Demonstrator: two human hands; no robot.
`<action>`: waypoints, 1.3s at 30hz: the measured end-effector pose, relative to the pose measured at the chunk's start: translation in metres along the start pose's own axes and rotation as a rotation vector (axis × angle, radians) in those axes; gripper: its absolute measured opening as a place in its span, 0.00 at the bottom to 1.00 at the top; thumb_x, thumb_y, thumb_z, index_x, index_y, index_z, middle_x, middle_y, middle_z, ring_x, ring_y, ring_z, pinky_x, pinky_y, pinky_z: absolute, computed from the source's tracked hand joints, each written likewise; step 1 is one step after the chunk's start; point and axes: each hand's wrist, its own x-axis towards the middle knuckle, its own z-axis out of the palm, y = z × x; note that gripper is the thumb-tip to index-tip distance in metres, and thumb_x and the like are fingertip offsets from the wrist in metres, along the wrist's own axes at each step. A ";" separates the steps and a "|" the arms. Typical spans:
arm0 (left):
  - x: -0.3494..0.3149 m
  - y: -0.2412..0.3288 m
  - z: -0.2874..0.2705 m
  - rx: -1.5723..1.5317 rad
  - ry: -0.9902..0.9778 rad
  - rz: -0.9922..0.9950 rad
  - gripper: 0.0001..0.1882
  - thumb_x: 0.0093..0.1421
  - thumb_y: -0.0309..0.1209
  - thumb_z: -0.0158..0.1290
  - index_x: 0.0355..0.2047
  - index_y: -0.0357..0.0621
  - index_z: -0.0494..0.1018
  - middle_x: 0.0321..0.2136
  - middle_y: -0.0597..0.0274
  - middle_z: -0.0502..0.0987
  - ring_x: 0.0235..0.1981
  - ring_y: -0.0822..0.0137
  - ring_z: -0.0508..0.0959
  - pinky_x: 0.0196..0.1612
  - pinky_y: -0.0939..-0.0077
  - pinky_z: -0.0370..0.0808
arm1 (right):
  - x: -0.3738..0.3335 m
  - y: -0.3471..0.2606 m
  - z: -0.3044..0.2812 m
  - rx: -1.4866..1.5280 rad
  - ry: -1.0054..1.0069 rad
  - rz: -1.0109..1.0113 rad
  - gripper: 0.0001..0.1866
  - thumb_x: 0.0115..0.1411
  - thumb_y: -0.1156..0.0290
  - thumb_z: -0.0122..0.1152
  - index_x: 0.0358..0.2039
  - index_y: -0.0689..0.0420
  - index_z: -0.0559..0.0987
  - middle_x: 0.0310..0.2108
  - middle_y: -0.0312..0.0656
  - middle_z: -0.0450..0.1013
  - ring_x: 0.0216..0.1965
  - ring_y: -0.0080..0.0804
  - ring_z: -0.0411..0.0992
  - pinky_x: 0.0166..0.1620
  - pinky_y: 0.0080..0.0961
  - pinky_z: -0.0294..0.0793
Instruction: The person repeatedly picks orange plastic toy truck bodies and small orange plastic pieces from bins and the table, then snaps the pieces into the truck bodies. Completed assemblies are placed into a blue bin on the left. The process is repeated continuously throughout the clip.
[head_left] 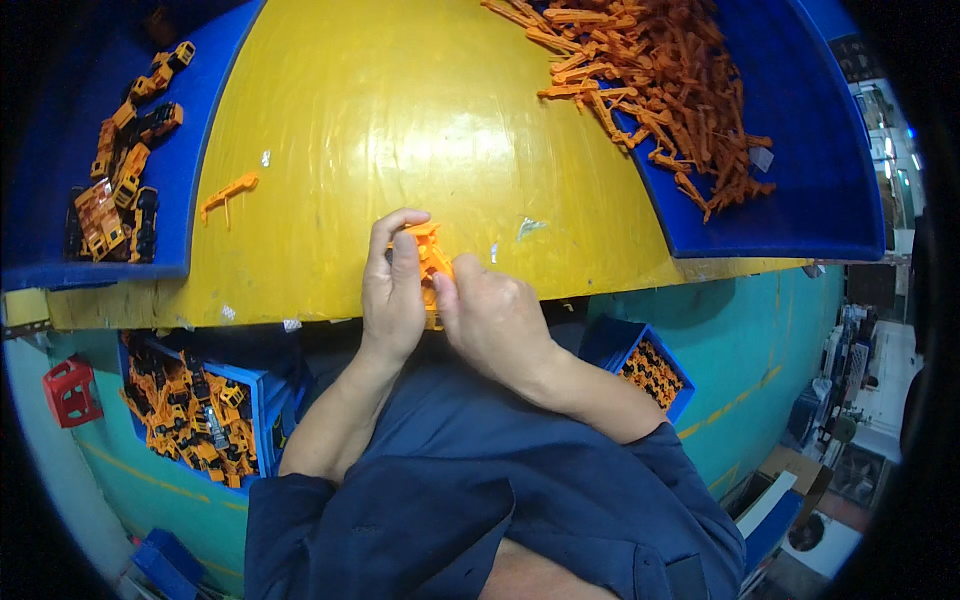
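Observation:
Near the front edge of the yellow table [340,250], my two hands meet around an orange plastic toy vehicle [430,252]. My left hand [392,290] grips it from the left, its thumb and fingers wrapped over the top. From the right, my right hand [495,310] is closed with its thumb pressed against the toy's near part. My fingers hide much of the toy, so its full shape cannot be made out. Left of my hands, a loose orange arm-like part [230,195] lies on the tabletop.
A blue tray [790,215] at the far right holds a heap of orange arm parts [665,85]. Another blue tray [205,60] at left carries several toy vehicles [125,170]. Below the table edge stand blue bins [262,425] of toys. A red stool [72,392] is at far left.

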 end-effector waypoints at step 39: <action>-0.084 0.069 -0.251 0.538 0.635 -0.149 0.14 0.65 0.31 0.65 0.45 0.34 0.80 0.33 0.50 0.86 0.36 0.68 0.86 0.40 0.71 0.82 | 0.036 0.119 -0.008 0.766 0.222 0.302 0.14 0.74 0.71 0.59 0.55 0.66 0.79 0.38 0.34 0.76 0.36 0.18 0.72 0.39 0.18 0.72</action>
